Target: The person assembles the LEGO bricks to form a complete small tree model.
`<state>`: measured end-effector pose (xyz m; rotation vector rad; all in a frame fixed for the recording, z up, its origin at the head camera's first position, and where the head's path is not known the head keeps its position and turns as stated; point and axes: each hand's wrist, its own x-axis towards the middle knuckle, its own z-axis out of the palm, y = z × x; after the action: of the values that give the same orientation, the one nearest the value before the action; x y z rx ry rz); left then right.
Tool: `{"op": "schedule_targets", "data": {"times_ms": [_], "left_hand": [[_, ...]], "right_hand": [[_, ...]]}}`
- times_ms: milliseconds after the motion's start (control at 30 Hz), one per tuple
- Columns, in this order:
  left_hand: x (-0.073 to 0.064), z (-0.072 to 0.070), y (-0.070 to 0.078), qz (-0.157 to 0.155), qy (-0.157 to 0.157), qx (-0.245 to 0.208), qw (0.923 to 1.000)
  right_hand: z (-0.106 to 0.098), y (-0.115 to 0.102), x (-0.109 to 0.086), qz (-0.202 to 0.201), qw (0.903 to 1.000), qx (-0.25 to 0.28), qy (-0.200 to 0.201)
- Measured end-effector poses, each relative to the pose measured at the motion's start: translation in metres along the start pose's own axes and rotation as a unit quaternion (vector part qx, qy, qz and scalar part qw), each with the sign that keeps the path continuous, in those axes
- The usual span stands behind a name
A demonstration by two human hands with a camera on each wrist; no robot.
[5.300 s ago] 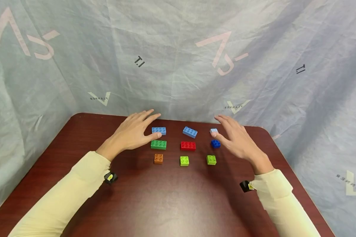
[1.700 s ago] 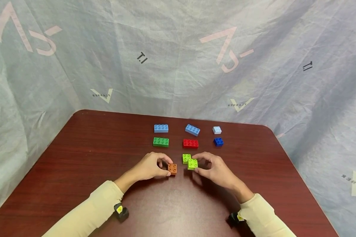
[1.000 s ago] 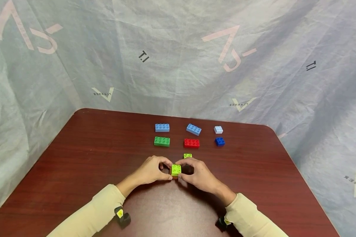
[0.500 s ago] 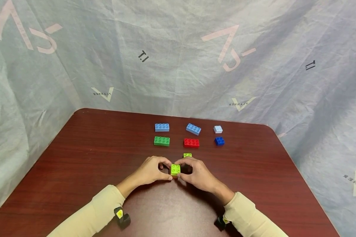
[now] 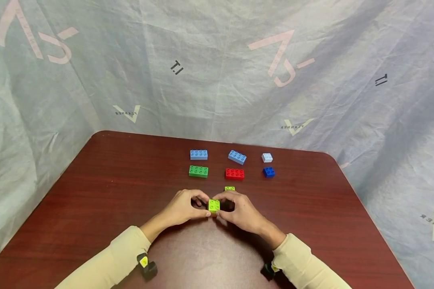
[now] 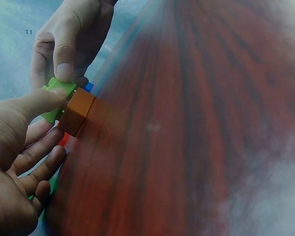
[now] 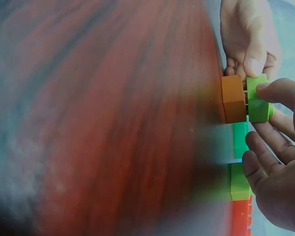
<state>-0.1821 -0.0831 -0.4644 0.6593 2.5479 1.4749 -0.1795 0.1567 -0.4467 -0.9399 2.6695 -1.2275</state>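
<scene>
A lime-green 2x2 toy brick [image 5: 214, 205] sits over an orange 2x2 brick [image 7: 233, 101], near the middle of the table. Between the two, a narrow gap shows the orange brick's studs in the right wrist view. My left hand [image 5: 182, 206] pinches the lime brick from the left, its thumb across the near side. From the right, my right hand [image 5: 244, 212] pinches the same brick between thumb and fingers. In the left wrist view the orange brick's side is bare of fingers. A second lime brick [image 5: 229, 188] lies just behind my right hand, partly hidden by it.
Farther back lie a green brick [image 5: 198, 171], a red brick [image 5: 234, 174] and a small dark blue brick [image 5: 269, 172]. Behind them are a blue brick [image 5: 199, 154], a slanted blue brick [image 5: 237, 157] and a pale blue brick [image 5: 267, 157]. A grey cloth [image 5: 217, 80] hangs behind the table.
Both hands came down from above the rows and took the orange and one lime brick. The right hand brought the lime brick over the orange one; the left fingers shifted up to the lime brick.
</scene>
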Motion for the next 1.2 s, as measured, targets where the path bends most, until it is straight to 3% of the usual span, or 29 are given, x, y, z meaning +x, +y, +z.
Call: {"op": "schedule_targets", "data": {"times_ms": [667,1000,1200], "left_hand": [[0.0011,-0.0012,-0.0006,-0.002,-0.003,0.005,1.0],[0.0035,-0.0006,0.0002,0.01,-0.001,0.016,0.9998],[0.0024,0.0009,0.0,-0.007,0.0,0.026,0.9996]], "right_hand": [[-0.0023,0.0038,-0.0023,0.037,0.9981,0.05,-0.005],[-0.0031,0.0046,-0.0016,0.038,0.9988,0.031,0.002],[0.0001,0.0037,-0.0022,0.044,0.9986,0.029,0.001]]}}
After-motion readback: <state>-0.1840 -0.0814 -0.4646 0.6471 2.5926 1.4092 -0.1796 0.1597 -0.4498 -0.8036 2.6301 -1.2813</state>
